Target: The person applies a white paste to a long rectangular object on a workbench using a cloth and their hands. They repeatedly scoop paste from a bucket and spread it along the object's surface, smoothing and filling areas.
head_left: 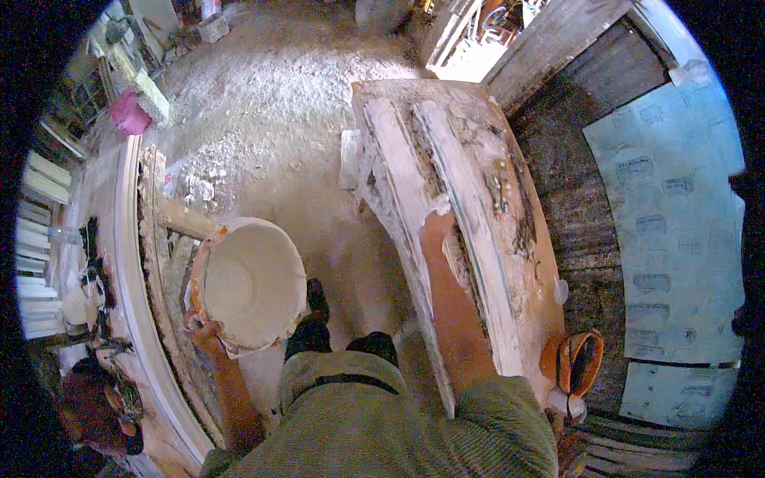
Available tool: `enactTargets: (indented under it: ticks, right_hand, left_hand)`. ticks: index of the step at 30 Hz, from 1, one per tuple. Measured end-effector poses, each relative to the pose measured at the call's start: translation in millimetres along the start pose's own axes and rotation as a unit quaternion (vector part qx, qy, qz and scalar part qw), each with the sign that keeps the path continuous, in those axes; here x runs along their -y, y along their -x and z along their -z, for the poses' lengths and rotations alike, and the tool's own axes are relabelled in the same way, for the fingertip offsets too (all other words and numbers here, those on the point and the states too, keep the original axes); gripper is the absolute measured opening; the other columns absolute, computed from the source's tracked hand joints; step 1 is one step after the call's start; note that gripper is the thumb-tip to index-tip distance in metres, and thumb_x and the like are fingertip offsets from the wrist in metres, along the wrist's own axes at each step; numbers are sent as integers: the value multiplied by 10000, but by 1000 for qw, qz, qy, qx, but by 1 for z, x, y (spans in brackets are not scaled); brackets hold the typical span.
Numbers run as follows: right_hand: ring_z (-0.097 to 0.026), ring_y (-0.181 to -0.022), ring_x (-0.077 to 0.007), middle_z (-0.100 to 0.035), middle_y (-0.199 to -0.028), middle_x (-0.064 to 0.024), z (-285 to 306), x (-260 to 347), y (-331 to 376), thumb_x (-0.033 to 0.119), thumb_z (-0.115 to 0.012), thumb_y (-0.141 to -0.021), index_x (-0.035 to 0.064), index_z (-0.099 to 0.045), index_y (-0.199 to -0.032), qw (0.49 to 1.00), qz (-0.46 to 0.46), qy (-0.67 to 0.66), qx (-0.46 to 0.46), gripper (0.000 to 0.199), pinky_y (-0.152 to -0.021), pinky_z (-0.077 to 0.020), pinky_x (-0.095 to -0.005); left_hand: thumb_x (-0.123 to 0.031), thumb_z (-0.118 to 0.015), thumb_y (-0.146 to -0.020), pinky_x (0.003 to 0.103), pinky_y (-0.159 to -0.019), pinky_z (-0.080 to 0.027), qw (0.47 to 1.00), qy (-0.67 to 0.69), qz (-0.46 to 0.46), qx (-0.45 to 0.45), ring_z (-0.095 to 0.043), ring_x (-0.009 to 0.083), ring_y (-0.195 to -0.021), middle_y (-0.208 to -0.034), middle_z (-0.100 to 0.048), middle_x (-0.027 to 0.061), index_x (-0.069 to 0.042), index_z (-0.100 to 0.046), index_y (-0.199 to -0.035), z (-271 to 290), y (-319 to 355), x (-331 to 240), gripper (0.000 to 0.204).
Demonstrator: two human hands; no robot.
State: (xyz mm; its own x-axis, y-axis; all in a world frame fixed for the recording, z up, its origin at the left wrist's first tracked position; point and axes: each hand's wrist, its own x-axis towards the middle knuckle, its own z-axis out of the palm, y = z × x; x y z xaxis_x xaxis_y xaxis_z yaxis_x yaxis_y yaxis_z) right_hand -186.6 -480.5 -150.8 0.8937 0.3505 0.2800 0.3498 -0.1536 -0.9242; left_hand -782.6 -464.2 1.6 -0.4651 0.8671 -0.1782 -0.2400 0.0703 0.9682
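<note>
My left hand (pixel 201 325) grips the near rim of an orange bucket (pixel 249 283) filled with white plaster; the bucket rests on a wooden frame at my left. My right hand (pixel 437 217), coated in white plaster, presses into the channel of a long plaster-covered moulding form (pixel 470 199) lying on a workbench in front of me. Its fingers are buried in the wet white material. Two white ridges run along the form away from me.
A long curved white moulding (pixel 131 263) lies on the bench at left. The dusty floor (pixel 271 103) has plaster rubble. A pink container (pixel 129 114) sits far left. An orange tool (pixel 580 362) lies near the bench's right edge. A blue sheet (pixel 677 239) covers the right wall.
</note>
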Motion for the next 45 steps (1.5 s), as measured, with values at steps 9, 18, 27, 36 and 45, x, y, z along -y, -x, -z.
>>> enactTargets:
  ticks: [9, 18, 27, 36, 45]
  right_hand:
    - [-524, -726, -279, -514, -724, -97, -87, 57, -52, 109, -703, -713, 1, -575, -818, 997, -26, 36, 59, 198, -702, -478, -422]
    - [-567, -724, -267, -579, -748, -85, -39, 91, -57, 61, -685, -733, 13, -617, -885, 976, 37, 109, 187, 174, -702, -491, -392]
    - [-609, -722, -255, -644, -773, -73, 14, 116, -43, 14, -668, -753, 25, -660, -952, 964, 138, 149, 173, 199, -703, -503, -363]
    - [-658, -841, -322, -687, -920, -145, 62, 149, -17, 88, -731, -744, 32, -682, -1019, 980, 68, 73, 170, 285, -797, -514, -423]
    - [-523, -1176, -440, -556, -1281, -236, 73, 288, -91, 169, -596, -901, 26, -559, -1260, 839, 341, 377, 193, 388, -1019, -422, -459]
  left_hand:
    - [-28, -580, -518, 323, -618, -500, 990, -72, -64, 98, -582, 214, -718, -839, -594, 96, 19, -592, -955, -73, -79, 10, 439]
    - [-59, -623, -661, 352, -656, -524, 973, -146, 35, 177, -610, 223, -728, -867, -623, 86, -24, -556, -1036, -156, -44, -25, 383]
    - [-44, -646, -560, 296, -472, -463, 971, 12, -28, 236, -565, 175, -551, -738, -607, 55, -34, -600, -866, -277, 5, -35, 309]
    - [77, -618, -443, 356, -645, -529, 936, 65, 38, 343, -625, 234, -737, -879, -629, 124, 39, -574, -977, -338, 60, -82, 538]
    - [26, -702, -412, 365, -739, -494, 871, 28, -113, 478, -581, 194, -809, -940, -608, 59, -61, -583, -1015, -373, 90, -73, 621]
